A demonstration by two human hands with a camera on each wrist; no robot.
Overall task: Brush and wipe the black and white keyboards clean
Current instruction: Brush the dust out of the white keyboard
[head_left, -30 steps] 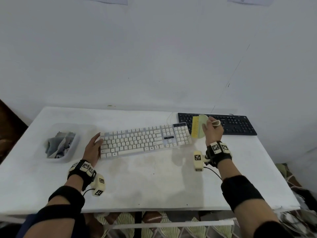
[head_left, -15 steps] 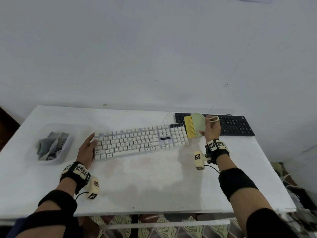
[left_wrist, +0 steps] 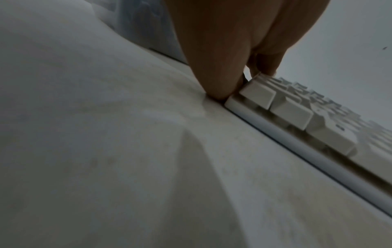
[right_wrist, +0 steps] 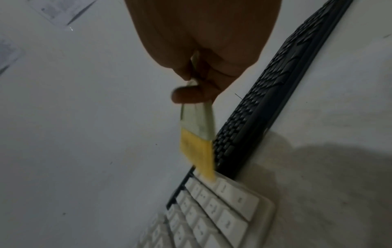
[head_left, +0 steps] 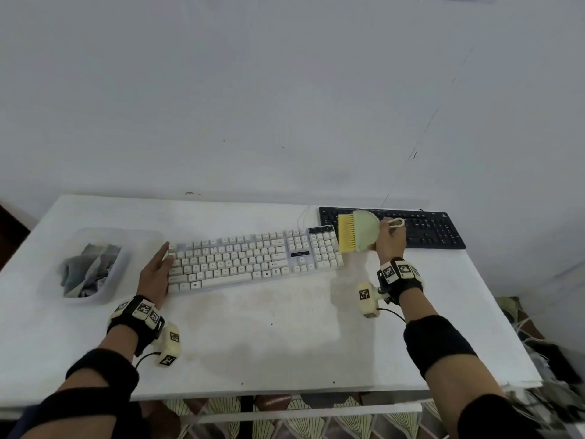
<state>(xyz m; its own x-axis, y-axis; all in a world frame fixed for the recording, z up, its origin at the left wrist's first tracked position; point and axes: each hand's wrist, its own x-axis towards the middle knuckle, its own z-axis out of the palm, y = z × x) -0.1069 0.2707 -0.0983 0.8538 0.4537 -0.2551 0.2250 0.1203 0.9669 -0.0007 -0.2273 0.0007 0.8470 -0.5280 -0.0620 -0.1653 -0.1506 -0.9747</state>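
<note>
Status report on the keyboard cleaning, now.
Left hand flat, bracing white keyboard at its left end. Right hand grips brush, bristles at keyboard's right end. Black keyboard untouched. Nothing blocking.

A stained white table stands against a plain pale wall marked by a thin dark crack, with patterned fan-motif flooring visible beneath its front edge.

Plain indoor work corner, possibly a home or small office. White table pushed against bare white wall; white keyboard and black keyboard on the table; patterned floor below it.
</note>
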